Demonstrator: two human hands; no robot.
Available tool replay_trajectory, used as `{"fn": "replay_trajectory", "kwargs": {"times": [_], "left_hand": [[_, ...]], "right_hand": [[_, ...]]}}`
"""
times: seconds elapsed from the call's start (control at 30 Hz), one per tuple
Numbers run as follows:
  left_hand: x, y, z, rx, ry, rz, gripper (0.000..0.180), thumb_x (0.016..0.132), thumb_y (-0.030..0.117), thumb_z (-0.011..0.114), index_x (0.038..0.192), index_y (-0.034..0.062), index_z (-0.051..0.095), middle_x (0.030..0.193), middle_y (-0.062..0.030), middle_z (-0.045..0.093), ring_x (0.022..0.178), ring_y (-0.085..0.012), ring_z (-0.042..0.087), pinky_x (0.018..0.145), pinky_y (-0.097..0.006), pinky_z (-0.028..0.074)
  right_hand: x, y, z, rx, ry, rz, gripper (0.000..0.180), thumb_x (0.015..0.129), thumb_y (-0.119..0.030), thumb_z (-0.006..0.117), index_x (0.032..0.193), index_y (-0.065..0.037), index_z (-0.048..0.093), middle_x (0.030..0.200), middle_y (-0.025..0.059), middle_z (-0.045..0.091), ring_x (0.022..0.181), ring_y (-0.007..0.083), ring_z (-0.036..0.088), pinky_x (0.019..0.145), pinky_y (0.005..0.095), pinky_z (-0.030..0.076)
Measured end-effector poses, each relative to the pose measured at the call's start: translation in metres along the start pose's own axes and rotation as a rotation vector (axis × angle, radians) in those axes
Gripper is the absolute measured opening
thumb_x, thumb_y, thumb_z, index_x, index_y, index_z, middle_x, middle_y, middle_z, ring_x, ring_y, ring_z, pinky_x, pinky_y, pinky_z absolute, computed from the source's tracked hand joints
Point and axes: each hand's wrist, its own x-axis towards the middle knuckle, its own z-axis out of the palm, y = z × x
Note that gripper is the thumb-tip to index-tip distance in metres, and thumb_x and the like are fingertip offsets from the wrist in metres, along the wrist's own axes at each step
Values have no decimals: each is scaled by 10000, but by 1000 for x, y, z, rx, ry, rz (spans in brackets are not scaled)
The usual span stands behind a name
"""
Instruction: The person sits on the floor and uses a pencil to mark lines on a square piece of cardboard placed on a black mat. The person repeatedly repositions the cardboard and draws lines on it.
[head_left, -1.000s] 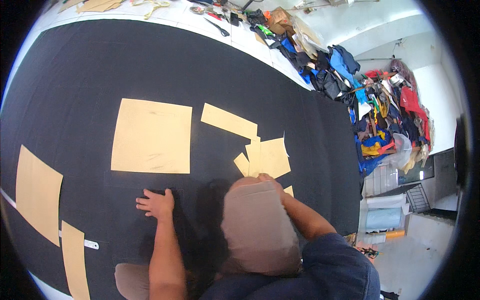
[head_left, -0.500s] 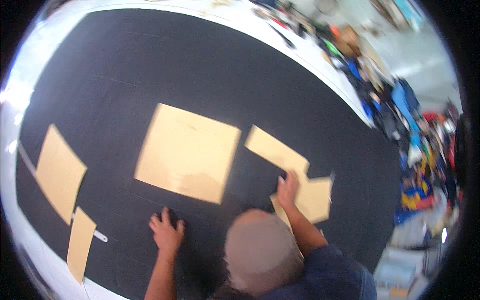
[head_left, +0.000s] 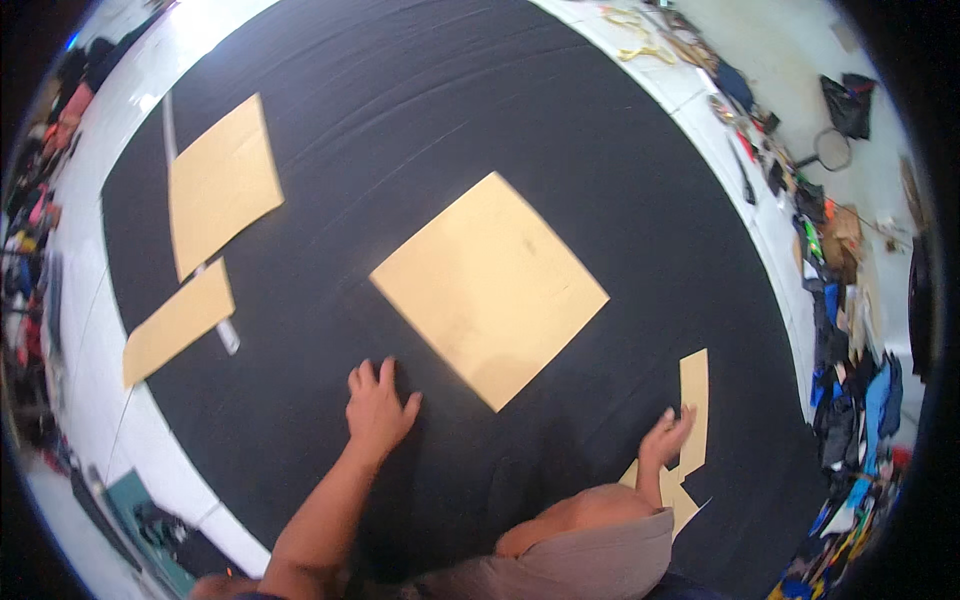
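Observation:
A large black cloth (head_left: 330, 300) lies spread on the floor with tan card pieces on it. My left hand (head_left: 380, 405) rests on the cloth, fingers spread and holding nothing, just left of a big square tan card (head_left: 490, 290). My right hand (head_left: 668, 437) is beside a narrow tan card strip (head_left: 695, 400), its fingers stretched out to the strip's edge; whether they press on it I cannot tell. Below that strip, another tan card piece (head_left: 684, 508) shows in part, hidden by my right forearm and my bent knee (head_left: 590, 520) in grey cloth.
At left, a larger tan card (head_left: 225, 185) and a smaller one (head_left: 185, 320) lie over a long whitish ruler-like strip (head_left: 230, 338). White floor tiles (head_left: 180, 440) border the cloth. Heaped clothes and odds and ends (head_left: 840, 400) line the right, with more at far left.
The view has turned, so the cards appear rotated clockwise. My right hand has shifted from the overlapping cards to alongside the narrow strip. My left hand stays spread on the cloth.

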Motion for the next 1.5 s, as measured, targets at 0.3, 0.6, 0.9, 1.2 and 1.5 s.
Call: {"fn": "replay_trajectory", "kwargs": {"times": [0.3, 0.6, 0.9, 1.2, 1.5], "left_hand": [[25, -13, -6, 32, 28, -42, 888, 840, 505, 803, 1530, 65, 459, 1316, -155, 514, 1228, -320, 539, 942, -444, 567], [42, -37, 4, 3, 229, 78, 861, 819, 500, 840, 1484, 66, 506, 1562, -241, 416, 1489, -433, 358, 1249, -530, 276], [81, -47, -24, -58, 79, 107, 995, 854, 585, 787, 1592, 66, 371, 1680, -226, 283, 1566, -437, 242, 1274, -544, 235], [86, -47, -19, -17, 94, 84, 1014, 831, 590, 798, 1575, 44, 380, 1663, -219, 314, 1551, -437, 278, 1254, -563, 278], [86, -46, -21, -22, 84, 75, 1005, 827, 546, 820, 1567, 27, 379, 1653, -217, 328, 1542, -433, 302, 1248, -558, 300]], "right_hand": [[-12, -211, 57, 296, -496, -664, 454, 996, -331, 644, 1388, -107, 600, 1568, 207, 473, 1516, 456, 327, 1244, 637, 176], [-50, -230, 57, 281, -558, -724, 475, 1003, -402, 634, 1386, -121, 615, 1602, 189, 448, 1511, 478, 324, 1227, 672, 175], [-66, -240, 54, 293, -534, -730, 476, 988, -443, 651, 1371, -161, 631, 1571, 164, 488, 1494, 461, 354, 1218, 689, 169], [-70, -239, 61, 254, -549, -734, 510, 975, -483, 661, 1378, -172, 633, 1590, 135, 478, 1521, 451, 319, 1224, 701, 132], [-69, -239, 62, 225, -547, -747, 529, 973, -498, 658, 1385, -166, 630, 1587, 133, 487, 1516, 454, 331, 1223, 705, 127]]}}
